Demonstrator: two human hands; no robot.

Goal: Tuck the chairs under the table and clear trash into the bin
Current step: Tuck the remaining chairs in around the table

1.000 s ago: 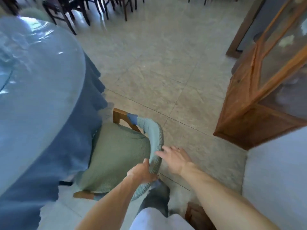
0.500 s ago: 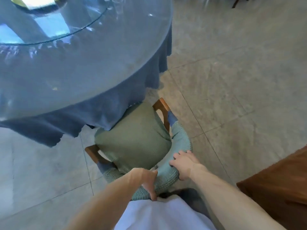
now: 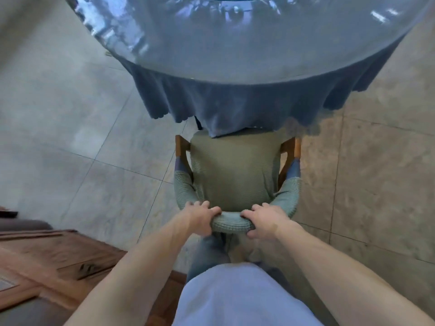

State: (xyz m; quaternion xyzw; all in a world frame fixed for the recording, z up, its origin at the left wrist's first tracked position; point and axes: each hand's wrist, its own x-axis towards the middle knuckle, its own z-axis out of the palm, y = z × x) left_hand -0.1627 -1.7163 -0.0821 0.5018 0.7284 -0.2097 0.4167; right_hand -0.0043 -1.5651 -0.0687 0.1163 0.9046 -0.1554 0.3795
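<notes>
- Left hand (image 3: pixel 202 217) is clamped on the curved backrest of the chair (image 3: pixel 233 175), fingers over the top and thumb on the near side, at lower centre of the frame.
- Right hand (image 3: pixel 263 220) grips the same backrest just beside it, fingers curled over the padded rail, a short stretch of green-grey knit cover showing between the two hands.
- The chair sits in the middle of the frame, facing the worktop (image 3: pixel 235 43); its front edge lies under the hanging blue tablecloth (image 3: pixel 235 102), while most of the seat and both wooden armrests are out in the open.
- The worktop is round with a glass top and fills the upper part of the frame.
- Grey tiled floor (image 3: pixel 82 137) spreads to both sides of the chair.
- A wooden cabinet (image 3: pixel 47 255) stands at lower left, well apart from the chair.
- The person's pale shirt and jeans show at the bottom centre, right behind the backrest.
</notes>
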